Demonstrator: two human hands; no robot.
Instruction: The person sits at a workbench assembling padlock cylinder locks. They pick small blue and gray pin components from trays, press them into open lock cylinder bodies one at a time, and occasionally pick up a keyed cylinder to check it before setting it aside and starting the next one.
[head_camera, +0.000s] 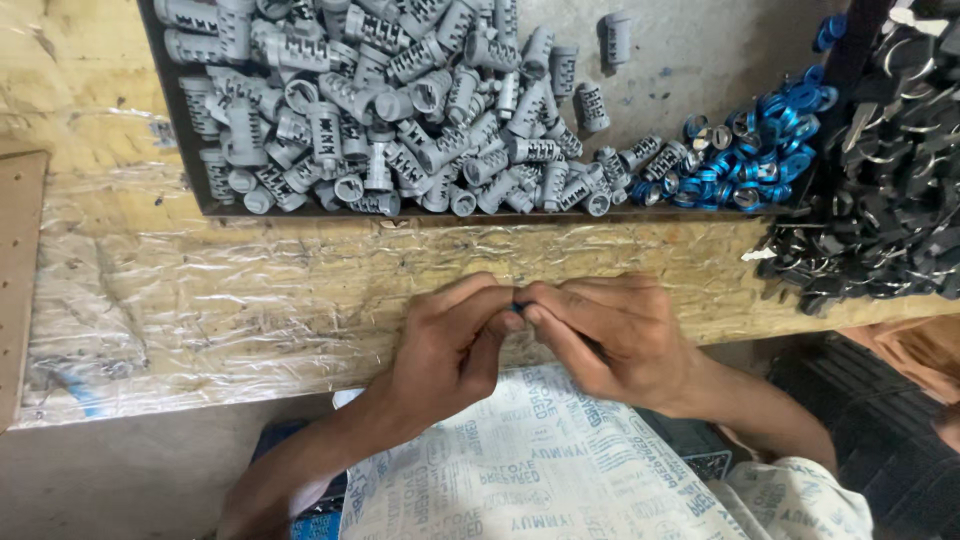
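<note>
Bare plastic-covered desk (200, 290) along the near edge, with left hand (450, 345) and right hand (610, 335) meeting there, fingertips pinched together on a small blue piece (519, 297).

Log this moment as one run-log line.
left hand: pinching small blue part | right hand: pinching same part | tray: grey cylinders, blue rings

Wooden bench (300, 290), covered in clear plastic sheet (180, 300). Directly on it: shallow tray (190, 190) and, apparently, a pile of dark metal parts (880, 230).
</note>
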